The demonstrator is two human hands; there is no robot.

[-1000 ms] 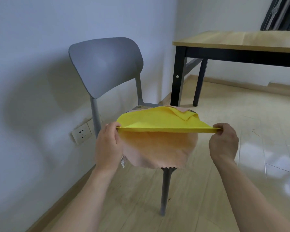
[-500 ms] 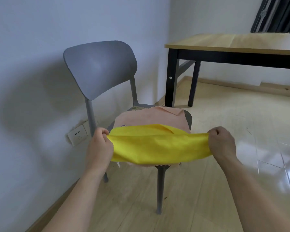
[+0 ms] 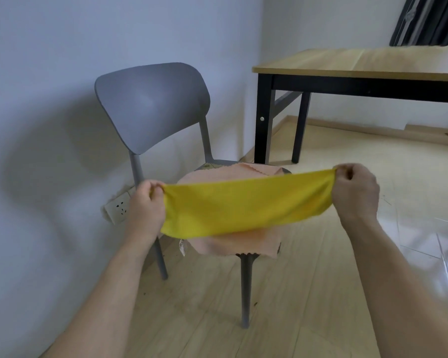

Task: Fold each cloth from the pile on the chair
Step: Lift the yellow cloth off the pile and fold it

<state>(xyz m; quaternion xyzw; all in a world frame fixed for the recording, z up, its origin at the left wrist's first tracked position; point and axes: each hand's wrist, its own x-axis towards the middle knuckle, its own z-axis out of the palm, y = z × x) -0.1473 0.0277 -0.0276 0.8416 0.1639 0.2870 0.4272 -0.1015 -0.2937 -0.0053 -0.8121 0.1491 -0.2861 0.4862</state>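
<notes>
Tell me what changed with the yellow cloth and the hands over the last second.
The yellow cloth went from lying flat, edge-on between the hands, to hanging down as a broad band in front of the chair. Left hand and right hand kept pinching its upper corners; nothing was let go. The peach cloth stayed draped on the seat, and the table stayed put.

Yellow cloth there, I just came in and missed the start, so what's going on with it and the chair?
A person is folding cloths. The left hand and right hand each pinch one end of the yellow cloth, holding it stretched out in the air in front of the grey chair. A peach cloth lies spread over the chair's seat, hanging over its front edge. The wooden table stands behind, to the right.
</notes>
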